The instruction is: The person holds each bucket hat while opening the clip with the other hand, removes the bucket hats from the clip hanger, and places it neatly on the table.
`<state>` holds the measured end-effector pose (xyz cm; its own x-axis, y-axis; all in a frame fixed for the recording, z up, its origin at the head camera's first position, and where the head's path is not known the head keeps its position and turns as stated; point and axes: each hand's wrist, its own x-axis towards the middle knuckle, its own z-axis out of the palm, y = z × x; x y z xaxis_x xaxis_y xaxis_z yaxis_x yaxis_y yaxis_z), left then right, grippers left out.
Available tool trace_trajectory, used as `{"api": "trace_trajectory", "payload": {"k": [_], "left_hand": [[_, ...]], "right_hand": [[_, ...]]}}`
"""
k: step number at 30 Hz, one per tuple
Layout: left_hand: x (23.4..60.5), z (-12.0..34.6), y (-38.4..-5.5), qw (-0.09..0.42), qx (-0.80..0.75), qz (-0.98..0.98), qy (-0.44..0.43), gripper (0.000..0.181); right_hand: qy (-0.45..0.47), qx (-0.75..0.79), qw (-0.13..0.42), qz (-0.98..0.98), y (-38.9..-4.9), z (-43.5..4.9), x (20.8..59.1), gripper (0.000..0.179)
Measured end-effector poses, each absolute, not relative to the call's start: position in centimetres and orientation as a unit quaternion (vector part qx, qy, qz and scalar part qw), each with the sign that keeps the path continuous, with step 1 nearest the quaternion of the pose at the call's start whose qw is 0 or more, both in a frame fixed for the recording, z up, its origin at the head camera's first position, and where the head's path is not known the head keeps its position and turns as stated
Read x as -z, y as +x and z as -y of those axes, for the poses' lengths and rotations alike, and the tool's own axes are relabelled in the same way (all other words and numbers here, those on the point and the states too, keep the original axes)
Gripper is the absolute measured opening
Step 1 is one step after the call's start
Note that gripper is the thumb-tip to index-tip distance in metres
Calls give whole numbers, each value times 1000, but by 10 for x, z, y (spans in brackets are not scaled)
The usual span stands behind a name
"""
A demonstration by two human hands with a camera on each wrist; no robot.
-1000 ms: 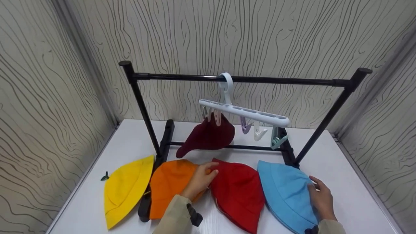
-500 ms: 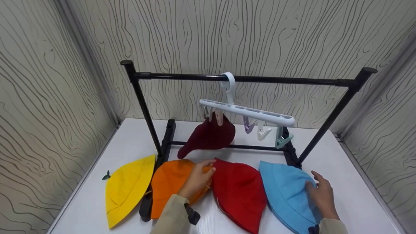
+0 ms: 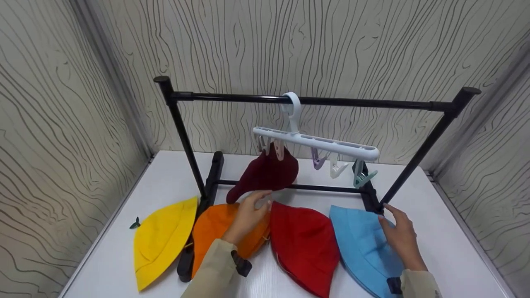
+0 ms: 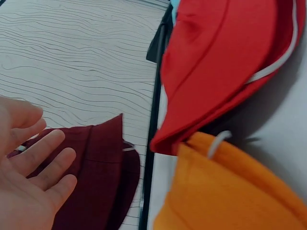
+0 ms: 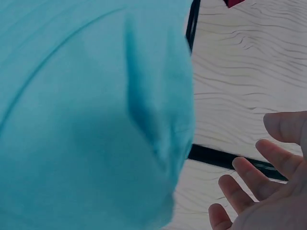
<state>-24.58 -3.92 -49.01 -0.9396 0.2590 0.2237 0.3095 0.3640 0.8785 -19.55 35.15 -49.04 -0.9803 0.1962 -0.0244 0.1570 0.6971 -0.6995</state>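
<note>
My left hand (image 3: 247, 217) is held with relaxed fingers over the top of the orange bucket hat (image 3: 211, 225), just below the hanging maroon hat (image 3: 267, 171). In the left wrist view its spread fingers (image 4: 50, 160) overlap the maroon hat and grip nothing. Over the crown edge of the light blue bucket hat (image 3: 360, 240), my right hand (image 3: 401, 238) is also relaxed, thumb and fingers apart. The right wrist view shows those fingers (image 5: 249, 179) beside the blue hat, holding nothing. A red bucket hat (image 3: 304, 244) lies between the orange and blue ones.
A pale clip hanger (image 3: 327, 145) hangs from the black rack (image 3: 240, 98); its left clips hold the maroon hat. A purple clip (image 3: 318, 159), white clip (image 3: 337, 169) and green clip (image 3: 363, 178) dangle at right. A yellow hat (image 3: 163, 240) lies on the white table (image 3: 451, 248).
My left hand has moved up and slightly left, away from the red hat's edge toward the maroon hat. My right hand has risen from the blue hat's side toward its top.
</note>
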Motion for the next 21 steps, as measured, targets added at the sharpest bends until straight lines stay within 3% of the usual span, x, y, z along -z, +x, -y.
{"api": "trace_trajectory", "payload": {"k": [12, 21], "left_hand": [[452, 42, -262, 113, 511, 821, -226, 33], [426, 45, -286, 236, 510, 799, -214, 32]], "right_hand": [[-36, -409, 71, 909, -218, -318, 475, 48], [-19, -423, 81, 902, -235, -291, 465, 46]]}}
